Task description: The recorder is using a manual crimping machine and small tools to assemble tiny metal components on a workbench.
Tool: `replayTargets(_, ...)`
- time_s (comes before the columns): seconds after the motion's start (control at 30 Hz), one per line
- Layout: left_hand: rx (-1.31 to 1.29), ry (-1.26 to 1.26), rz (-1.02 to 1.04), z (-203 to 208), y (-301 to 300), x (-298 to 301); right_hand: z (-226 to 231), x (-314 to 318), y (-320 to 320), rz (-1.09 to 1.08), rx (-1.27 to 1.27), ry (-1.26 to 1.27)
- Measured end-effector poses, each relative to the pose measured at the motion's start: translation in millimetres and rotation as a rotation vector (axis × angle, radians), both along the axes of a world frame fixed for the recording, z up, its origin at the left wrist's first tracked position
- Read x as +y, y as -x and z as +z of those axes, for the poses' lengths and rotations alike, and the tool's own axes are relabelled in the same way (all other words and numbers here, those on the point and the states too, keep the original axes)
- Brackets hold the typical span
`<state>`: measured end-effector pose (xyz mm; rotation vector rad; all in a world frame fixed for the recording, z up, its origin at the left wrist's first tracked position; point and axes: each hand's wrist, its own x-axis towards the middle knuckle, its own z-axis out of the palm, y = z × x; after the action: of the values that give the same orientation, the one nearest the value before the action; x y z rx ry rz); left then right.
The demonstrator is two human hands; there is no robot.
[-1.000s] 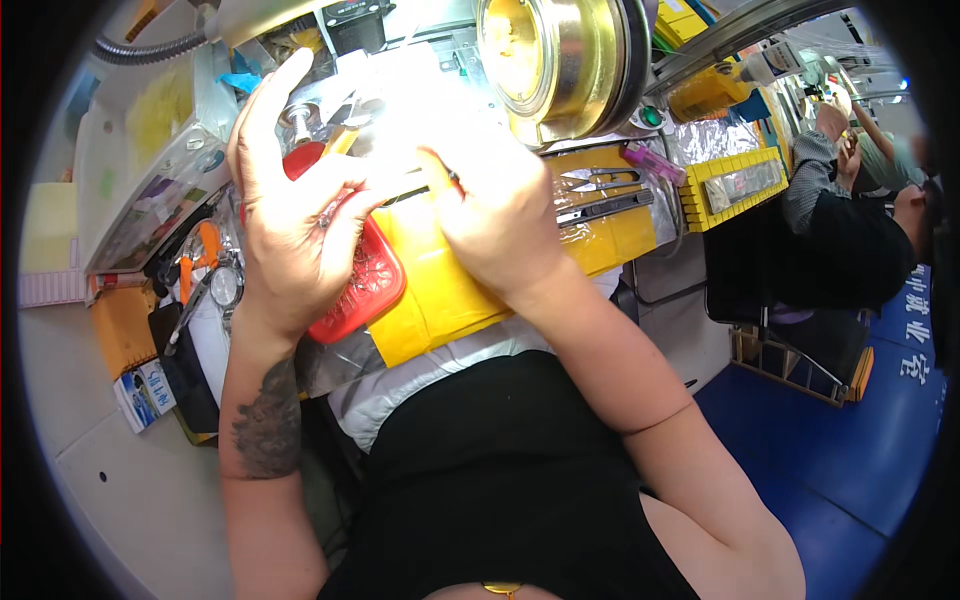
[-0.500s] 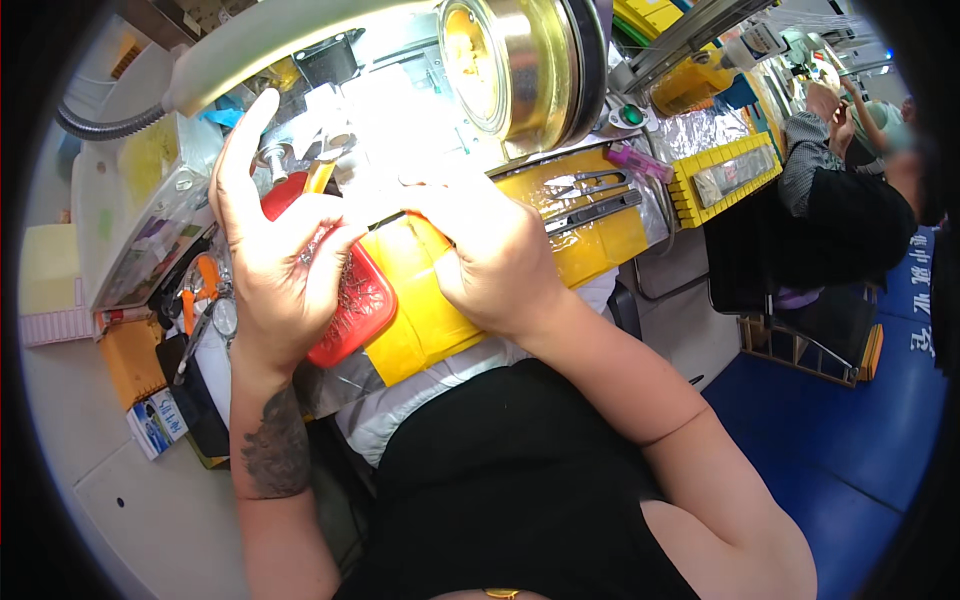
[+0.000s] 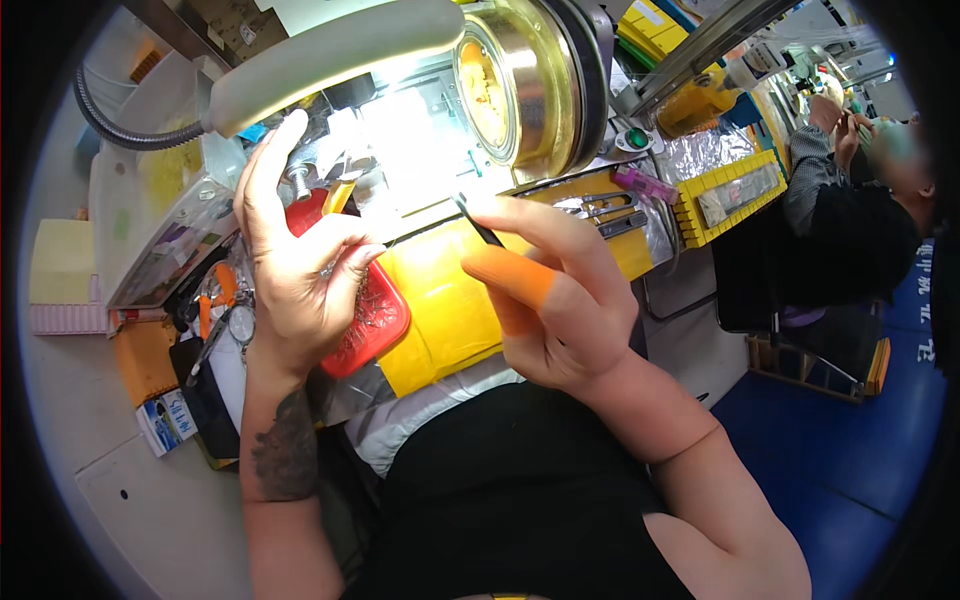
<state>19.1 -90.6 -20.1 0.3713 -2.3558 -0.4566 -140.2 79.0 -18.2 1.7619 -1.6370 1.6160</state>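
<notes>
My left hand (image 3: 300, 275) is raised over the left side of the bench, thumb and a finger pinched and another finger pointing up. From the pinch a thin wire-like piece (image 3: 392, 243) sticks out, too small to make out well. To the right, my right hand (image 3: 570, 300), with orange finger covers, grips a thin black tool (image 3: 480, 222) that slants up toward the lamp. The two hands are apart. Partly behind my left hand, a red tray (image 3: 400, 325) holds many fine metal wires or pins. A yellow sheet (image 3: 435, 320) covers the bench edge between my hands.
A pale lamp arm (image 3: 340, 60) and a round metal-rimmed magnifier (image 3: 530, 85) hang over the brightly lit work area. Tweezers (image 3: 610, 210) lie at the right, near a yellow ribbed tray (image 3: 730, 195). Orange-handled tools (image 3: 218, 297) lie left. A co-worker (image 3: 860, 210) sits at far right.
My right hand has drawn away from my left hand, to the right and down, and the black tool now shows in it. The view has shifted slightly.
</notes>
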Motion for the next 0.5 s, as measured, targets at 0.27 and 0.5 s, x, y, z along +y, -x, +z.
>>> replayTargets(0.27, -0.001, 0.036, -0.013, 3, 2, -3, -9, -21, 5, 0.007, 0.070, 0.019)
replayTargets(0.5, -0.006, 0.018, -0.005, 2, 1, 0, -8, -19, 4, -0.009, 0.081, 0.030)
